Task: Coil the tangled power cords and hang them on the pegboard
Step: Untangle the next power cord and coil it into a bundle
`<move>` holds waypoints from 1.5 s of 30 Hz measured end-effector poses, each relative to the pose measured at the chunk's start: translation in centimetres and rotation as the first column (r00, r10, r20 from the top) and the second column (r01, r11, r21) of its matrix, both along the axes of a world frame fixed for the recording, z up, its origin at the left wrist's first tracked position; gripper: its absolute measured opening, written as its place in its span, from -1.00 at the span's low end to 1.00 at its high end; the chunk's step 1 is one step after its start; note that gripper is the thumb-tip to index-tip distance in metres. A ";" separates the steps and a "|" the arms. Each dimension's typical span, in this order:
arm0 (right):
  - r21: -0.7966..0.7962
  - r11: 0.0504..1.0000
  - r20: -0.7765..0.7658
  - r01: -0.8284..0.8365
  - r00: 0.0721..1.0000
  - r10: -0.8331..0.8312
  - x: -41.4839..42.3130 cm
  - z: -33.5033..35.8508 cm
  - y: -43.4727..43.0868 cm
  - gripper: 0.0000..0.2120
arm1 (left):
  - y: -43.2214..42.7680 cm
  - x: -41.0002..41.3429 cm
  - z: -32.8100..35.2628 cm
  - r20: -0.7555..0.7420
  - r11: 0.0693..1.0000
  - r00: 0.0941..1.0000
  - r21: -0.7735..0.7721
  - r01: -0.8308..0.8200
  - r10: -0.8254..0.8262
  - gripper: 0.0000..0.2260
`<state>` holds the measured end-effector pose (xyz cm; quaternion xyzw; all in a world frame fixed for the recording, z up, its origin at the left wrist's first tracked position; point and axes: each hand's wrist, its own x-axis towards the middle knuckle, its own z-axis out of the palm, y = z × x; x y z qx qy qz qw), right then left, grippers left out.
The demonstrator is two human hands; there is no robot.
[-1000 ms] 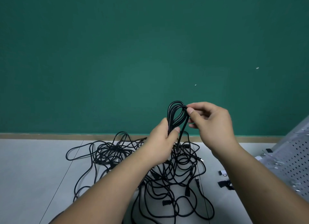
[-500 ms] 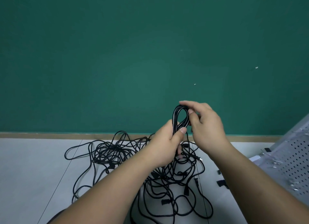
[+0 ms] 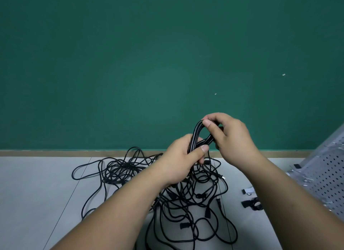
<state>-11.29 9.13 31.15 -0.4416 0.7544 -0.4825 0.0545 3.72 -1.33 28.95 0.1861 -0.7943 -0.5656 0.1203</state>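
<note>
Down on the grey floor (image 3: 37, 193), the tangled power cords (image 3: 119, 168) sprawl in black loops and spread under both forearms. The left hand (image 3: 178, 164) is raised above the pile, fingers and thumb curled tight round the base of a looped cord bundle (image 3: 194, 134). The right hand (image 3: 232, 138) is just beside it, thumb and forefinger pinching the top of that same loop. Further right, small black straps (image 3: 251, 205) lie on the floor. The pale perforated pegboard (image 3: 327, 173) sits tilted at the frame's edge, apart from the cords.
</note>
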 end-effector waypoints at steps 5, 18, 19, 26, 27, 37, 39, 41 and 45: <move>-0.104 0.993 -0.085 -0.047 0.996 0.038 0.7 -0.3 0.0 -0.90 | 0.2 0.5 0.5 0.011 0.982 0.994 0.151 0.109 -0.112 -0.86; 0.330 0.828 0.537 -0.454 0.811 0.231 1.3 -2.0 0.0 -0.38 | -1.2 -0.2 1.9 -0.227 0.789 0.872 0.562 -0.246 0.434 -0.81; 0.357 0.787 0.556 -0.503 0.791 0.254 1.5 -2.1 0.0 -0.39 | -1.7 -0.1 2.1 -0.236 0.755 0.840 0.597 -0.271 0.488 -0.82; 0.401 0.684 0.434 -0.610 0.783 0.445 1.0 -1.3 -0.2 -0.78 | -5.2 1.0 2.0 -0.246 0.739 0.700 0.148 -0.657 0.671 -0.78; 0.361 0.711 0.440 -0.604 0.782 0.441 1.0 -1.1 -0.2 -0.82 | -5.6 1.3 1.8 -0.232 0.730 0.713 -0.016 -0.683 0.662 -0.78; 0.258 0.912 0.003 -0.320 0.944 0.331 1.0 1.4 1.1 -0.89 | -4.6 0.8 1.0 0.177 0.801 0.940 -0.582 -0.141 0.293 -0.74; 0.204 0.953 -0.107 -0.225 0.962 0.250 0.5 1.6 1.4 -0.76 | -4.3 0.6 0.9 0.206 0.862 0.956 -0.500 -0.082 0.210 -0.67; 0.136 0.981 -0.194 -0.139 0.967 0.164 0.2 1.8 1.6 -0.68 | -3.5 0.4 0.8 0.192 0.905 0.973 -0.424 -0.035 0.128 -0.61; 0.042 0.998 -0.301 -0.038 0.952 0.049 -0.3 1.9 1.9 -0.58 | -1.8 0.2 0.7 0.105 0.995 0.994 -0.091 -0.028 0.037 -0.52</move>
